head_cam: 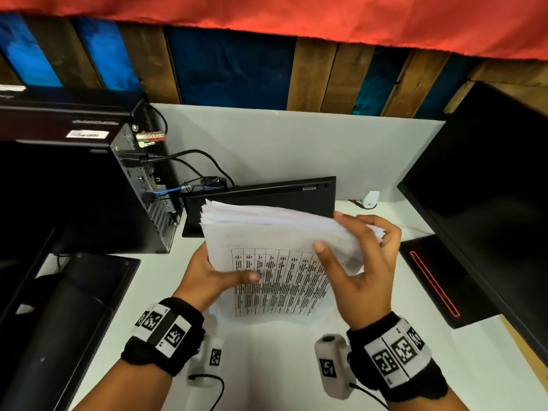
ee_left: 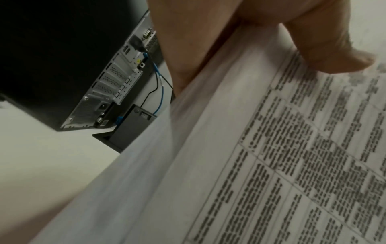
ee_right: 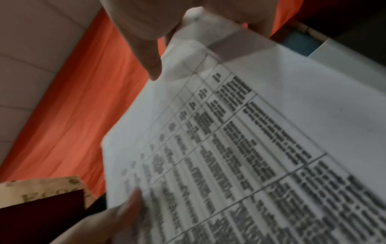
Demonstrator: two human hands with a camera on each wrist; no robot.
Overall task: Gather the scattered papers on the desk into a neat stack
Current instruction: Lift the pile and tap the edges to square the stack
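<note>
While both hands work above the white surface (head_cam: 267,366), a thick bundle of papers (head_cam: 275,232) stands on its lower edge there, tilted, in front of a black closed laptop (head_cam: 267,194) propped behind it. The front sheet carries a printed table, its text too blurred to read. The left hand (head_cam: 207,277) grips the bundle's left edge, thumb lying across the front sheet and fingers behind, as the left wrist view confirms. The right hand (head_cam: 361,262) holds the upper right corner, thumb on the front and fingers curled round the top edges of the sheets. The top edges fan out unevenly toward the left. A black computer tower (head_cam: 89,185) with cables at its back stands to the left, a dark monitor (head_cam: 489,188) to the right, and a wooden wall with blue panels (head_cam: 231,63) rises behind.
</note>
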